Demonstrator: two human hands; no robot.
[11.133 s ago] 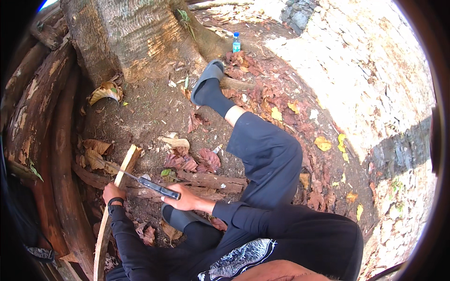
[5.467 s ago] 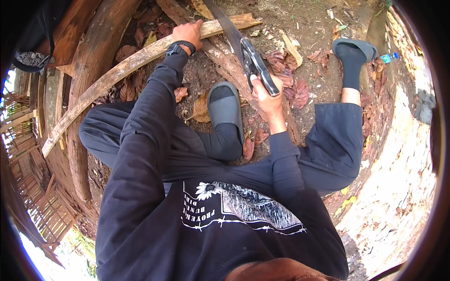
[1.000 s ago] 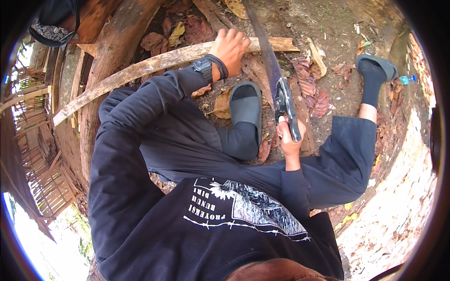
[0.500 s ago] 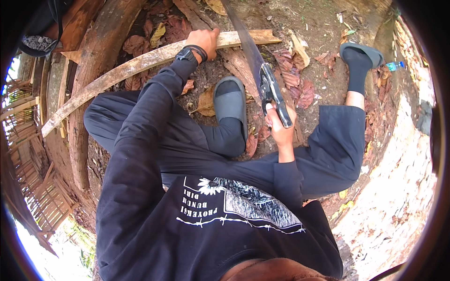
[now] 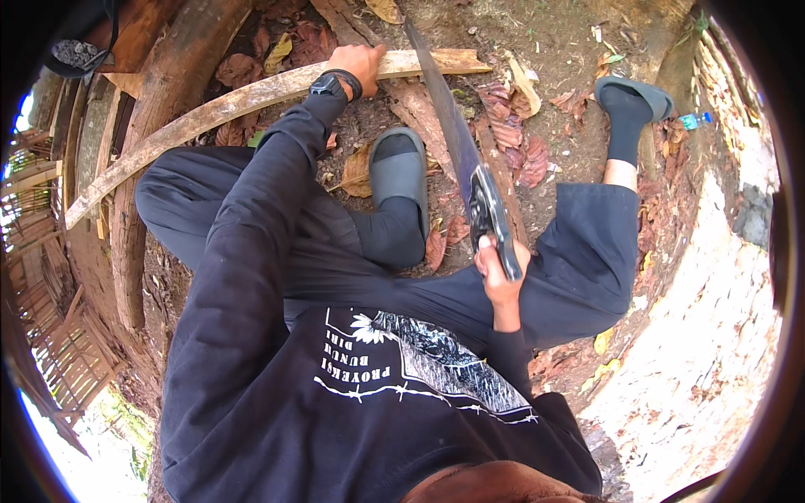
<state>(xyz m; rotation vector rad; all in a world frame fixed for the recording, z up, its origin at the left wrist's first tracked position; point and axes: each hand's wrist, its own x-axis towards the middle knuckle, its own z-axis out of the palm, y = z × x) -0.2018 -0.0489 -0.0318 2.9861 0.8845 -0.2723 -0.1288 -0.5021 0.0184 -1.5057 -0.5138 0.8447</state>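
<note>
A long, pale wooden plank (image 5: 201, 126) lies across the upper left, looking curved in this view. My left hand (image 5: 359, 67) is closed around the plank near its far right end, a dark watch on the wrist. In my right hand (image 5: 501, 272) is the dark handle of a handsaw (image 5: 449, 117), fingers wrapped round the grip. Its thin blade runs up and left from the handle and crosses the plank a little to the right of my left hand. How deep the teeth sit in the wood cannot be made out.
My slippered feet (image 5: 399, 176) rest on bare soil among dry leaves (image 5: 503, 117). Thick logs (image 5: 172, 84) lie at the left, beside a bamboo lattice (image 5: 50, 293). A small bottle (image 5: 694, 121) lies near my right foot (image 5: 629, 109).
My right hand has drawn the saw back toward my body, so the handle sits lower. The left hand keeps its grip on the plank. The whole view has shifted slightly.
</note>
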